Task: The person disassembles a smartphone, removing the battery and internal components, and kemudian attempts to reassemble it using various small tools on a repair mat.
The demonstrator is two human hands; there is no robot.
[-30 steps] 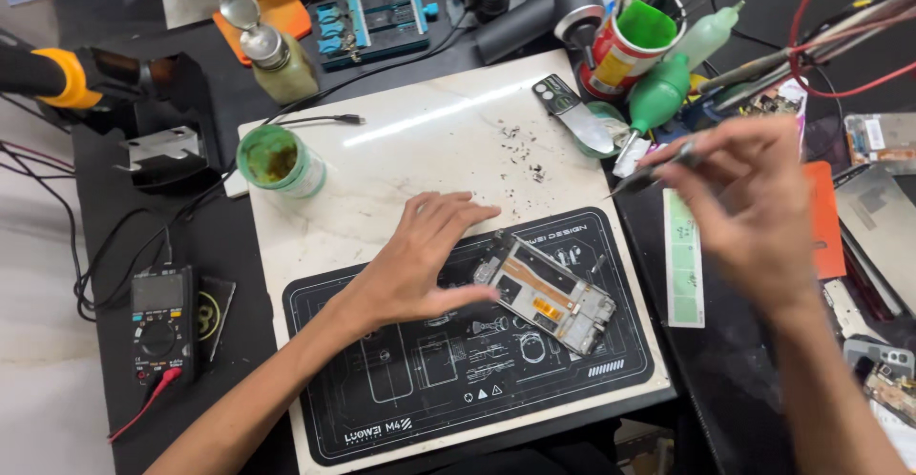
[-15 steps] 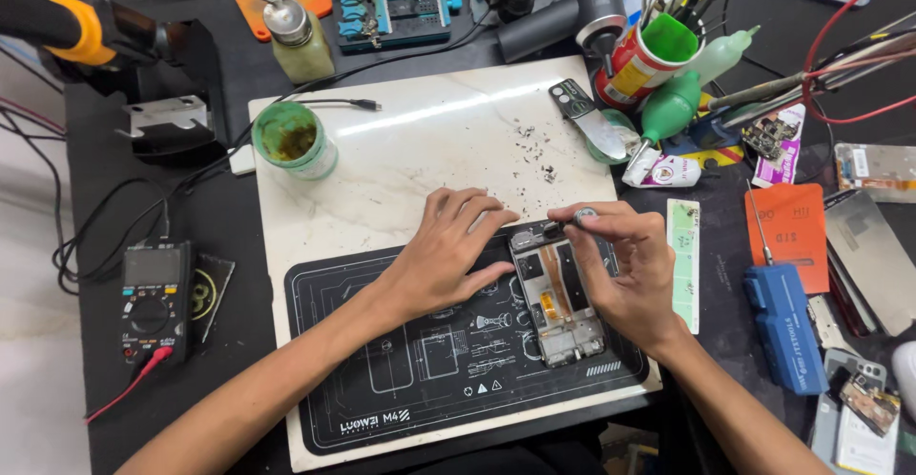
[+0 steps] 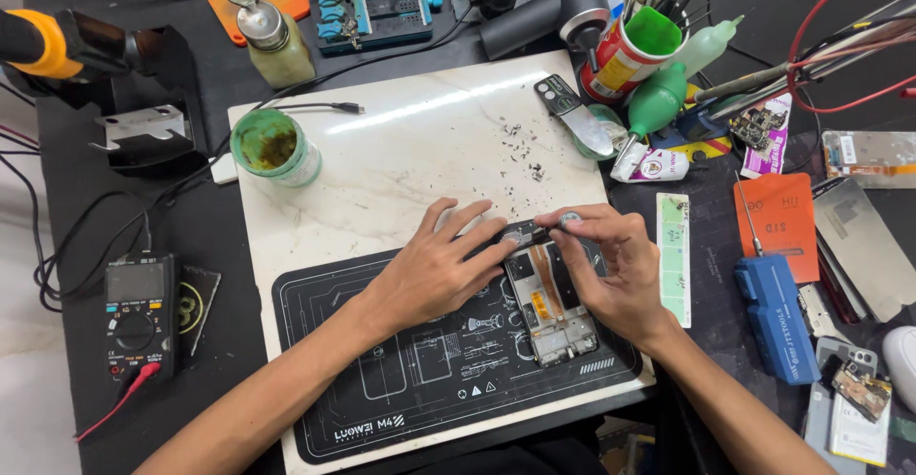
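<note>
The opened phone frame (image 3: 551,303) lies face-up on the black repair mat (image 3: 401,370), near the mat's right end, with its long side running away from the person. Half a second ago it sat in much the same place; a second ago it lay tilted across the mat and the right hand was lifted off to the side. Both hands have since closed in on its top edge.

Inside, the frame shows dark panels, a pale metal border, an orange-brown flex strip down the middle and a small yellow label. Its lower end is grey and bare.

The left hand (image 3: 434,270) rests flat on the mat, fingers spread, the index and middle fingertips pressing the frame's upper left corner. The right hand (image 3: 611,270) curls over the frame's right side; its thumb and index finger pinch a small round silvery piece (image 3: 570,217) at the top edge. What that piece is cannot be made out. A dark strip (image 3: 520,235) lies between the two hands, partly covered by fingertips.

The right palm hides the frame's right edge. The mat lies on a white marble slab (image 3: 410,141), which sits on the dark surface (image 3: 219,237). A green-rimmed jar (image 3: 275,146) stands at the slab's left, a multimeter (image 3: 139,315) further left, a blue case (image 3: 775,318) to the right.
</note>
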